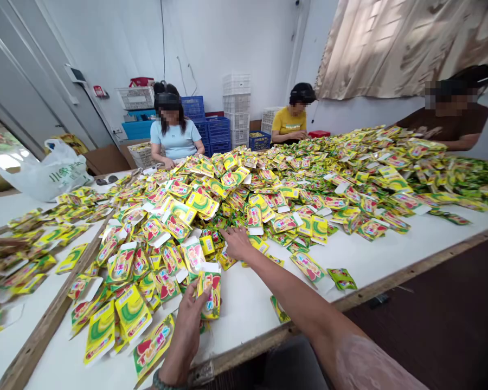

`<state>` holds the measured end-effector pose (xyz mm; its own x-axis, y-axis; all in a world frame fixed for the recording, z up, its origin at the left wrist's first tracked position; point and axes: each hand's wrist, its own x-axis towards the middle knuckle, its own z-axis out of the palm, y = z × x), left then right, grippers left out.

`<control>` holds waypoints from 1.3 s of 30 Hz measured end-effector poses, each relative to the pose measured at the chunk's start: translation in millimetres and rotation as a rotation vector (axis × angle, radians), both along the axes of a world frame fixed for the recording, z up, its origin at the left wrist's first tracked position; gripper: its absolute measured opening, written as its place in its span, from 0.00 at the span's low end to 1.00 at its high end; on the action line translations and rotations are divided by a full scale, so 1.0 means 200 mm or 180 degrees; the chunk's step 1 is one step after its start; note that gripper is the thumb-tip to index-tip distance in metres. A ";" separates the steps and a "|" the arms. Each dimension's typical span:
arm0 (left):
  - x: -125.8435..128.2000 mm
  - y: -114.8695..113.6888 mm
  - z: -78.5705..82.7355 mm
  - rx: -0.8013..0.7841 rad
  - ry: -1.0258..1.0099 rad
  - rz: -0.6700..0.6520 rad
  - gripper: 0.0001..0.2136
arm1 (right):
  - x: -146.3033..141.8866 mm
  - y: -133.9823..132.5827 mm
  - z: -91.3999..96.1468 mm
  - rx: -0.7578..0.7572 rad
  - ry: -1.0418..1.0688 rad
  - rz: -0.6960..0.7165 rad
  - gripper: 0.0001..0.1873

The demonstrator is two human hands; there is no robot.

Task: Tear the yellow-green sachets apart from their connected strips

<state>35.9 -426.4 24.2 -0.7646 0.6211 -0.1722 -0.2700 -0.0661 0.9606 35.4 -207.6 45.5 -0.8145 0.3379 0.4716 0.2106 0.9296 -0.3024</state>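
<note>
A big heap of yellow and green printed packets (268, 184) covers the white table (374, 260). My left hand (187, 325) is closed on one yellow packet (211, 292) with a white flap, held upright near the table's front edge. My right hand (236, 242) reaches forward with its fingers laid flat on the packets at the near rim of the heap. Loose packets (309, 265) lie just right of that arm.
Three people sit at the far side: one in a light blue shirt (174, 138), one in yellow (288, 122), one in brown (451, 122). A white plastic bag (49, 173) lies far left. Crates (217, 127) stand by the wall. A wooden strip (52, 319) divides the table.
</note>
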 end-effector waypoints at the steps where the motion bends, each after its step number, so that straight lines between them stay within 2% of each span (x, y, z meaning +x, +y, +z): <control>1: 0.00 -0.02 0.00 0.0007 -0.0069 0.0018 0.31 | -0.03 0.03 -0.01 -0.0082 0.0049 -0.0029 0.24; 4: -0.02 -0.07 0.01 0.0065 -0.0130 0.0034 0.30 | -0.04 0.09 -0.05 -0.0382 0.0406 -0.0149 0.13; 9: -0.07 -0.09 -0.02 0.0042 -0.0110 -0.0151 0.24 | 0.16 0.12 -0.10 -0.0717 0.0585 -0.0442 0.06; 11: -0.06 -0.07 -0.04 0.0019 -0.0026 -0.0279 0.24 | 0.23 0.08 -0.12 -0.1322 0.0633 -0.0321 0.09; 14: -0.04 -0.04 -0.05 0.0017 0.0134 -0.0459 0.23 | 0.31 -0.04 -0.16 -0.2829 0.0761 0.0391 0.16; 15: -0.04 -0.04 -0.05 0.0044 0.0123 -0.0526 0.23 | 0.33 -0.09 -0.17 -0.3187 0.0764 0.0630 0.17; 17: -0.02 -0.04 -0.05 0.0146 0.0021 -0.0602 0.24 | 0.36 -0.17 -0.18 -0.3412 0.0599 0.0958 0.18; 20: -0.01 -0.07 -0.05 0.0218 -0.0123 -0.0581 0.25 | 0.39 -0.21 -0.16 -0.3328 0.0117 0.1264 0.19; 23: 0.00 -0.10 -0.04 0.0152 -0.0219 -0.0596 0.25 | 0.41 -0.19 -0.14 -0.3178 -0.0433 0.1484 0.21; 28: 0.02 -0.13 -0.04 0.0154 -0.0452 -0.0559 0.25 | 0.41 -0.17 -0.13 -0.3255 -0.0972 0.1867 0.19; 30: 0.02 -0.13 -0.05 0.0116 -0.0372 -0.0631 0.24 | 0.41 -0.18 -0.14 -0.2971 -0.1127 0.1763 0.17; 34: 0.01 -0.13 -0.07 0.0065 -0.0219 -0.0556 0.22 | 0.41 -0.22 -0.14 -0.2137 -0.1217 0.1257 0.15; 37: 0.00 -0.14 -0.07 0.0110 -0.0326 -0.0482 0.20 | 0.38 -0.22 -0.12 -0.1782 -0.0759 0.0892 0.13; 39: 0.00 -0.14 -0.06 0.0156 -0.0375 -0.0502 0.19 | 0.33 -0.20 -0.11 -0.1246 -0.0367 0.0607 0.12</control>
<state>36.0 -455.3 11.9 -0.6335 0.7414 -0.2212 -0.3910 -0.0600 0.9184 102.1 -247.4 23.2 -0.9193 0.3115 0.2406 0.0995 0.7753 -0.6237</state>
